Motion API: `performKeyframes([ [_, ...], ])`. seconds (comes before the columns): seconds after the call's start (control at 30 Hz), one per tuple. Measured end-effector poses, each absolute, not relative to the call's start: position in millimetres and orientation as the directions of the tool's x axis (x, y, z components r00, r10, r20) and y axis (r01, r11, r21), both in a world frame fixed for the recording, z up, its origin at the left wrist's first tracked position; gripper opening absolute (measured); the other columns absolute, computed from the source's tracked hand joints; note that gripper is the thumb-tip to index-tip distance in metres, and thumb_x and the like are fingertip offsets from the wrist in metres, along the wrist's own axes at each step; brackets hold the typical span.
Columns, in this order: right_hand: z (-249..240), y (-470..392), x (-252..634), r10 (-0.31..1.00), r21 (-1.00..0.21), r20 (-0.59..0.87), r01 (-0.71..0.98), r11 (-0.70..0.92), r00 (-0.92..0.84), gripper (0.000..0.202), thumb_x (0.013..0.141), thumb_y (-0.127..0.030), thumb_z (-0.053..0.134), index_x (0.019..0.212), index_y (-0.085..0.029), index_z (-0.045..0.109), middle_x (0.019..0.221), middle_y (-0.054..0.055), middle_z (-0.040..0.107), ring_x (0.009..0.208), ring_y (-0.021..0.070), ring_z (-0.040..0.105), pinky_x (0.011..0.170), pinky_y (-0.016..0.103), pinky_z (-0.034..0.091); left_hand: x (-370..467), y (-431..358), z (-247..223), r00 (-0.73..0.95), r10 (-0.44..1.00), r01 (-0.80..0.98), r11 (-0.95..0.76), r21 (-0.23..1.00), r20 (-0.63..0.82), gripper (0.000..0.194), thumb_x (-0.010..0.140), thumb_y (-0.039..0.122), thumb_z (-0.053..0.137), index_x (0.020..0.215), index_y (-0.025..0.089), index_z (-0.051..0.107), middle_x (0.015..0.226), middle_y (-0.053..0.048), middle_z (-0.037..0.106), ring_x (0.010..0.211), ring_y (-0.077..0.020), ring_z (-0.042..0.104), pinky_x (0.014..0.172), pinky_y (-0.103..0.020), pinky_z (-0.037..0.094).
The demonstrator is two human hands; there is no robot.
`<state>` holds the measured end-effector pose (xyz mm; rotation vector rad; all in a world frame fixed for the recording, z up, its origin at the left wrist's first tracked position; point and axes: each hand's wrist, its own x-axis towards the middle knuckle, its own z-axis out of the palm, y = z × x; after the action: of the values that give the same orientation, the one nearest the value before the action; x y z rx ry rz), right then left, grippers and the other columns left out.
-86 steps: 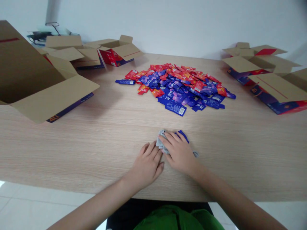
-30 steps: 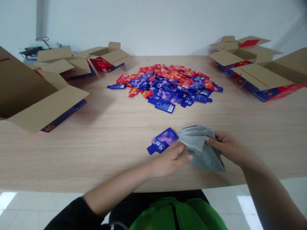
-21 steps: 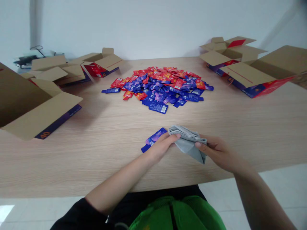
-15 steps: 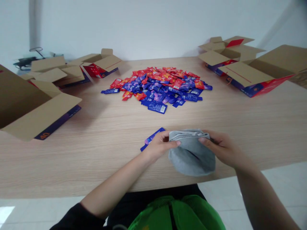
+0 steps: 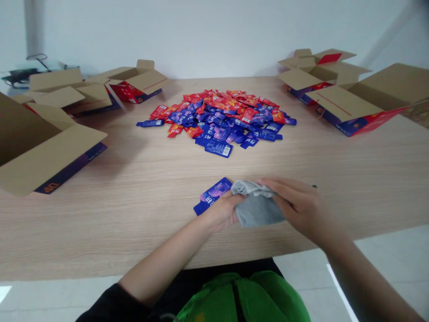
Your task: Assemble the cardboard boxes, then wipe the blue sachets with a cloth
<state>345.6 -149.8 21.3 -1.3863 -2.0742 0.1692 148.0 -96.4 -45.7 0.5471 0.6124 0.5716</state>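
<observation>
Soft grey cloth (image 5: 259, 210) here, wrinkled and bunched along its top edge, up over the wood-grain table (image 5: 117, 228)! Left hand (image 5: 224, 211) pinches its left end, thumb on top. Right hand (image 5: 303, 203) arches across the other end, fingers stretched, blurred; can't tell if it grips. Just beyond the left wrist, 1 flat, tabbed blue card (image 5: 215, 190); farther out, a loose mound of red and blue cards (image 5: 228, 118).

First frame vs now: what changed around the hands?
The grey cloth moved right and went from a crumpled wad to partly spread. The left hand, flat beside it before, now grips its left edge. The right hand moved right, uncovering the blue packet; its grip is blurred. The packet pile and open boxes stayed put.
</observation>
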Motion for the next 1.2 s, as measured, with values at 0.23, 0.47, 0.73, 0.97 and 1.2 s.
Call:
performKeyframes([
  [0.23,-37,-167,325,0.817,-0.331,0.369,0.759,0.561,-0.444,0.052,0.092,-0.007,0.043,0.135,-0.025,0.066,0.145,0.006,0.062,0.139,0.0239,0.054,0.11,0.049,0.052,126,-79,-52,0.765,0.515,-0.392,0.849,0.354,-0.387,0.041,0.091,0.034,0.053,0.118,0.005,0.067,0.105,-0.016,0.076,0.093,-0.0243,0.075,0.09,-0.039,0.057],
  [0.47,-28,-172,326,0.864,-0.294,0.298,0.822,0.487,-0.406,0.077,0.087,-0.042,0.069,0.156,-0.021,0.042,0.16,0.016,0.044,0.146,0.0343,0.043,0.116,0.059,0.042,132,-92,-42,0.725,0.584,-0.39,0.784,0.482,-0.364,0.029,0.083,0.019,0.064,0.11,0.01,0.069,0.095,-0.01,0.077,0.085,-0.0198,0.075,0.087,-0.032,0.057],
  [0.73,-32,-161,335,0.865,-0.486,0.337,0.717,0.499,-0.372,0.09,0.081,-0.004,0.048,0.163,-0.034,0.024,0.156,0.009,0.05,0.139,0.0273,0.053,0.108,0.044,0.053,120,-96,-25,0.733,0.625,-0.116,0.504,0.856,-0.268,0.033,0.092,0.038,0.057,0.112,0.013,0.067,0.102,-0.013,0.075,0.098,-0.0267,0.073,0.09,-0.043,0.058],
  [0.97,-19,-149,352,0.889,-0.365,0.459,0.911,0.191,-0.002,0.075,0.083,-0.007,0.049,0.155,-0.028,0.044,0.153,0.012,0.049,0.135,0.0342,0.054,0.107,0.052,0.05,64,-108,-17,0.486,0.827,0.571,-0.544,0.615,0.281,0.035,0.1,0.026,0.039,0.124,0.014,0.062,0.143,-0.017,0.052,0.133,-0.0302,0.05,0.113,-0.05,0.042],
  [1.2,-78,-129,332,0.961,0.021,0.233,0.989,0.145,-0.146,0.057,0.091,-0.054,0.058,0.136,-0.019,0.064,0.127,0.022,0.059,0.108,0.0375,0.059,0.089,0.057,0.05,54,-135,-56,0.573,0.805,0.755,-0.591,0.286,0.151,0.046,0.092,0.017,0.051,0.137,0.009,0.055,0.14,-0.02,0.054,0.124,-0.0354,0.053,0.102,-0.051,0.049],
])
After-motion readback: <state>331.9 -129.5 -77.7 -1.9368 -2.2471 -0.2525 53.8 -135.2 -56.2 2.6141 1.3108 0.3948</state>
